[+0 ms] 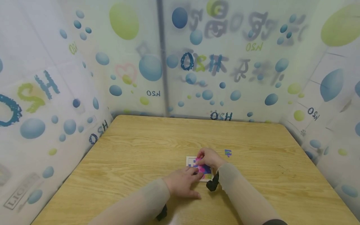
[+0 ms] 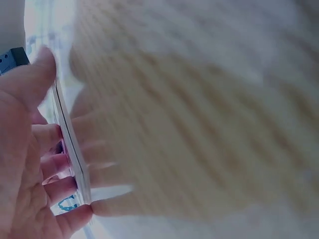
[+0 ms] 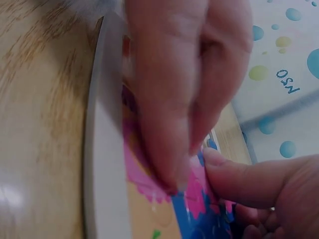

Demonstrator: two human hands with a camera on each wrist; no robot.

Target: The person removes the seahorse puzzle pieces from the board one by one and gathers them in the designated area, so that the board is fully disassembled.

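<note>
A jigsaw puzzle (image 1: 208, 176) in a shallow white frame lies on the table, pink, blue and orange in its picture. From the left my left hand (image 1: 184, 182) reaches over its near part, fingers extended onto the pieces and thumb apart near the tabletop. In the right wrist view a left fingertip (image 3: 174, 177) touches the pink part. My right hand (image 1: 211, 158) is at the puzzle's far side, its fingers curled. Its thumb (image 3: 239, 177) is against a pink puzzle piece (image 3: 197, 186), which it appears to pinch; the index fingertip is hidden there.
A loose blue-purple puzzle piece (image 1: 228, 152) lies on the wooden table (image 1: 140, 150), right of the puzzle. Printed curtains (image 1: 239, 93) stand behind the table and along both sides. Below the right wrist hangs a small black device (image 1: 212, 183).
</note>
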